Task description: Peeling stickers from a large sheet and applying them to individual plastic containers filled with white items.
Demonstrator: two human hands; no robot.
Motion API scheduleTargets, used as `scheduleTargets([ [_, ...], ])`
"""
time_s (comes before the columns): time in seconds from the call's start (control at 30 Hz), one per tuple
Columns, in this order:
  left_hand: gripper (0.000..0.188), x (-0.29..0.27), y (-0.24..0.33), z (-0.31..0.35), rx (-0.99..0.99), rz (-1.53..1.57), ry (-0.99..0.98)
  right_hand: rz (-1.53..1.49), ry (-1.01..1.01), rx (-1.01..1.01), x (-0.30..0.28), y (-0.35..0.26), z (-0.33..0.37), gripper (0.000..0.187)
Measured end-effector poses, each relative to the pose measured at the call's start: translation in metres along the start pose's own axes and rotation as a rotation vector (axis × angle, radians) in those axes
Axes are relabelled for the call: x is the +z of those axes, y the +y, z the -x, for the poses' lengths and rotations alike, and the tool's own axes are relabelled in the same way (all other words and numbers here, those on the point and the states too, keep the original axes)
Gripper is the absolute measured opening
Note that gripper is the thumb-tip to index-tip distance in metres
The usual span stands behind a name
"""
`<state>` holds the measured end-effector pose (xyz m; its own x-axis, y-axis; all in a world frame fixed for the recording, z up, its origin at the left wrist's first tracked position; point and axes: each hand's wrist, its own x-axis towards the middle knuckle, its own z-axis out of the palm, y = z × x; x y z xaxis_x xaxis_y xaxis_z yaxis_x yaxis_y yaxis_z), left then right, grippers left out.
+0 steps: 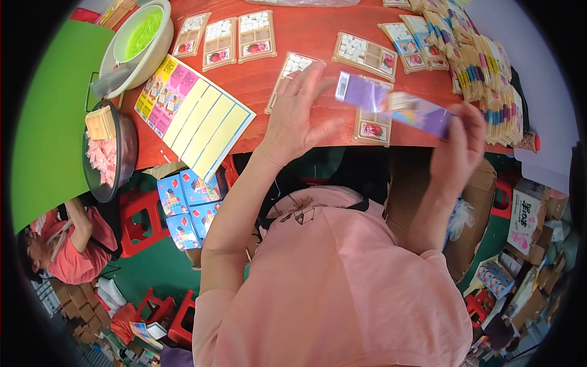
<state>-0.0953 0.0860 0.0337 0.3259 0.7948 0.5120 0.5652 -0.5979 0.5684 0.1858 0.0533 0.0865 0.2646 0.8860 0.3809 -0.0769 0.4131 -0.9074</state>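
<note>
A long purple printed label strip [361,93] is pinched at its right end by my right hand [457,147]; its middle is blurred by motion. The strip hangs over a beige compartment tray [373,116] at the table's near edge, partly hiding it. My left hand [298,116] is open, fingers and thumb apart, left of the strip's free end. Beneath its fingertips lies another tray [298,63] with white cube-like pieces. Just beyond the strip is a tray [361,50] with white pieces and a strawberry picture.
Several similar trays [255,38] lie at the far left, near a partly used yellow sticker sheet [211,125]. A basin [110,85] and a black bowl [127,147] stand left. Stacked labelled trays [489,73] fill the right. Below are blue boxes [202,217] and a cardboard box [422,174].
</note>
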Motion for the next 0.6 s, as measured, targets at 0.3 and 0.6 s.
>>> scheduleTargets([
  [0.3, 0.047, 0.040, -0.039, -0.007, -0.076, -0.542, -0.177, 0.083, 0.299, -0.156, -0.067, -0.042, -0.011, 0.027],
  [0.6, 0.047, 0.056, -0.014, -0.010, -0.214, -0.508, -0.108, -0.050, 0.165, -0.063, -0.054, -0.023, -0.006, 0.029],
])
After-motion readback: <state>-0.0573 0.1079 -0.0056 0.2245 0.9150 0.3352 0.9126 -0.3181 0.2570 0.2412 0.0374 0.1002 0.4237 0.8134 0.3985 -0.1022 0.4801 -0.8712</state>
